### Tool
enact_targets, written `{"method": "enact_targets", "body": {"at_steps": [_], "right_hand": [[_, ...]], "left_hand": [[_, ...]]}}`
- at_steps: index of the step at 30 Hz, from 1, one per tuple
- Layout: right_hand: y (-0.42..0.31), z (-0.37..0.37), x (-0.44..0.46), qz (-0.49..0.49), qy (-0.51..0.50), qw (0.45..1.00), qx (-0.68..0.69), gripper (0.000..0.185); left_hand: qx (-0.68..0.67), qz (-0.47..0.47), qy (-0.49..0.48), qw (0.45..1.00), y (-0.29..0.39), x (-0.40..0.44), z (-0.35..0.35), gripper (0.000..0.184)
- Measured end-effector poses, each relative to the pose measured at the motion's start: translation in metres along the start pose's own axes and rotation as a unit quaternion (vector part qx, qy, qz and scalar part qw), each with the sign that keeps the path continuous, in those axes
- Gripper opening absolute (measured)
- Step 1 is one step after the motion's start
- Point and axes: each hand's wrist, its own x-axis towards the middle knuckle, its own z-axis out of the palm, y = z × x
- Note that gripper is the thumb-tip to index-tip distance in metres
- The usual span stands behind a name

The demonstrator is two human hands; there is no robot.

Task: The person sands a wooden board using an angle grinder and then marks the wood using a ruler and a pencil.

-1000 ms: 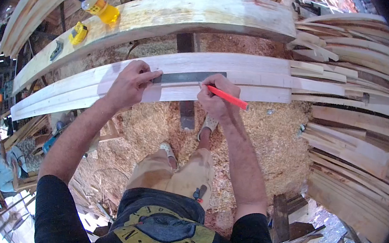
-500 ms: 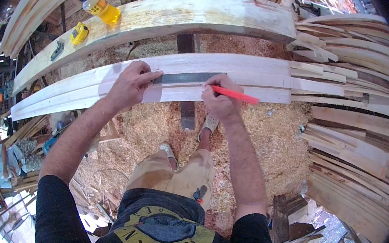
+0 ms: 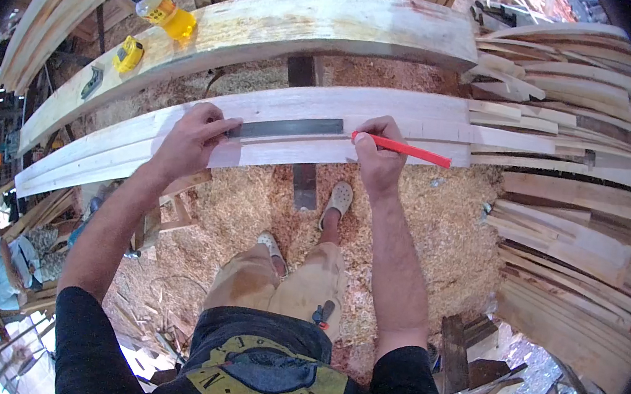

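Note:
A pale board [image 3: 409,107] with a lengthwise step lies across the view. On it rests a flat dark strip [image 3: 288,129], its left end pinched by the thumb and fingers of my left hand [image 3: 189,141]. Just past the strip's right end, my right hand [image 3: 379,158] is closed round a red pencil [image 3: 412,152], whose tip is at the board's surface and whose back end points right.
Beyond lies a thick beam [image 3: 334,22] bearing a yellow bottle [image 3: 167,15], a yellow tape measure [image 3: 128,54] and a small dark tool [image 3: 92,82]. Stacked strips [image 3: 573,232] fill the right. A seated person [image 3: 12,265] is at lower left.
My left hand and the dark strip have shifted left along the board. My right hand has moved right with the red pencil, clear of the strip's end.

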Motion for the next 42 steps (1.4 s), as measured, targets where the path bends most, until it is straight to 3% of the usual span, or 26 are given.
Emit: {"method": "enact_targets", "body": {"at_steps": [29,32,38,42], "right_hand": [[-0.007,0.003,0.0,0.03,-0.003,0.999,0.016,0.005],[-0.012,0.006,-0.001,-0.008,-0.051,0.991,-0.125,0.007],[-0.006,0.014,-0.002,-0.069,-0.067,0.982,-0.162,0.007],[-0.006,0.015,-0.003,-0.055,-0.069,0.981,-0.173,0.007]], "left_hand": [[0.027,-0.004,0.0,1.0,-0.012,-0.02,-0.014,0.049],[0.024,0.001,0.007,1.0,-0.013,-0.021,-0.014,0.049],[0.022,-0.007,0.006,1.0,-0.015,-0.022,-0.012,0.052],[0.025,-0.008,0.005,1.0,-0.016,-0.022,-0.011,0.054]]}}
